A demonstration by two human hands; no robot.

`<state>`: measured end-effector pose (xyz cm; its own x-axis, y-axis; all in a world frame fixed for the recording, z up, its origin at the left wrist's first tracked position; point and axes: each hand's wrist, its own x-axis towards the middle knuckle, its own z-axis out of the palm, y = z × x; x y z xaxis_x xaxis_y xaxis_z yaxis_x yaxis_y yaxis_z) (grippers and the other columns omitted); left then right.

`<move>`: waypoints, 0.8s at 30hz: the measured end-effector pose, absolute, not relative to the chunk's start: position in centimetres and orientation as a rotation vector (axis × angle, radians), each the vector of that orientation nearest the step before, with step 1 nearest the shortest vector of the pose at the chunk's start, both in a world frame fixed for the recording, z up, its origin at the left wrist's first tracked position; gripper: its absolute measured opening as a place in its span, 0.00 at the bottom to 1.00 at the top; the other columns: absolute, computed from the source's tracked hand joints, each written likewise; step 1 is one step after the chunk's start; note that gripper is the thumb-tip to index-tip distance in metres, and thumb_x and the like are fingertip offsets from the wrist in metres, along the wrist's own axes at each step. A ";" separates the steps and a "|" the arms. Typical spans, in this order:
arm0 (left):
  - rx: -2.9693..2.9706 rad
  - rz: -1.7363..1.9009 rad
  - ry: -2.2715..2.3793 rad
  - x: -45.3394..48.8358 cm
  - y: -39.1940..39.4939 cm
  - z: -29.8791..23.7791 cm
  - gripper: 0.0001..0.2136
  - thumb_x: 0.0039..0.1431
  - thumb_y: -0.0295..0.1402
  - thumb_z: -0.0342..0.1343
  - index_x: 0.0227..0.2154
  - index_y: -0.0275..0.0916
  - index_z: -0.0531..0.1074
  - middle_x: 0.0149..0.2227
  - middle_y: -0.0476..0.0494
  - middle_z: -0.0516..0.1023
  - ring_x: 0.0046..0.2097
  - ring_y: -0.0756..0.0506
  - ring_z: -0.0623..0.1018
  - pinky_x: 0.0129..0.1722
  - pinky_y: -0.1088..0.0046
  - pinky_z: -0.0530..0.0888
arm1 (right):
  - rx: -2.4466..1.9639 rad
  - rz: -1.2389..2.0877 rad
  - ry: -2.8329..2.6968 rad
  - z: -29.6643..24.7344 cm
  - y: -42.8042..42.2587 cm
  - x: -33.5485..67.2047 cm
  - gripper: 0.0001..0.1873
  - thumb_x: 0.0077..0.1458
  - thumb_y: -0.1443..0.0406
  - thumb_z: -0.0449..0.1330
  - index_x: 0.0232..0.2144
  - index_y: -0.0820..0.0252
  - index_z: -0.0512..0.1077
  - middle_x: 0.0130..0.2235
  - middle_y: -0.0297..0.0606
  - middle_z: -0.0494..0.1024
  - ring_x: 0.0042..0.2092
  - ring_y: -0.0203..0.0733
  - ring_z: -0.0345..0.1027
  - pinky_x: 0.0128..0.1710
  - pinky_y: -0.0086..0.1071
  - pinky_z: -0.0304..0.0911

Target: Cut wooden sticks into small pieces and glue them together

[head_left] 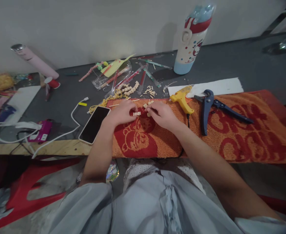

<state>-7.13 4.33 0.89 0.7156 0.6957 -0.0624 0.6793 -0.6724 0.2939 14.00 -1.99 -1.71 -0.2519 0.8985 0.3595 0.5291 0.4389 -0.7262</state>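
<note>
Both my hands work close together over the orange and red towel (168, 139). My left hand (123, 113) curls its fingers around a short row of pale wooden stick pieces (137, 113). Opposite it, my right hand (162, 114) has thumb and fingers pinched together; whatever lies between the tips is too small to make out. More cut wooden pieces (148, 104) lie just beyond my right fingertips. A thin stick (114, 105) pokes out beyond my left hand. Farther back are a pile of loose stick bits (150, 92) and joined pale clusters (132, 88).
Right of my hands lie a yellow glue gun (182, 99) and a blue pipe cutter (207, 112). A phone (94, 125) rests by my left forearm. Behind stand a white and blue bottle (191, 42) and plastic-wrapped sticks (143, 78). A white cable (72, 113) runs at left.
</note>
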 end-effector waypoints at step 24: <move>2.632 0.045 1.036 -6.9 3.9 1.5 0.07 0.53 0.33 0.55 0.35 0.39 0.71 0.39 0.42 0.71 0.44 0.41 0.70 0.46 0.63 0.67 | -1.220 0.583 -1.997 -2.2 -1.9 14.0 0.11 0.61 0.65 0.50 0.30 0.58 0.70 0.33 0.43 0.77 0.37 0.45 0.69 0.40 0.37 0.61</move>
<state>-6.85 3.89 1.51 0.7375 0.6701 -0.0836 0.6602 -0.6895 0.2977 14.03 -1.89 -2.16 -0.2983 0.8924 0.3385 0.5698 0.4510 -0.6869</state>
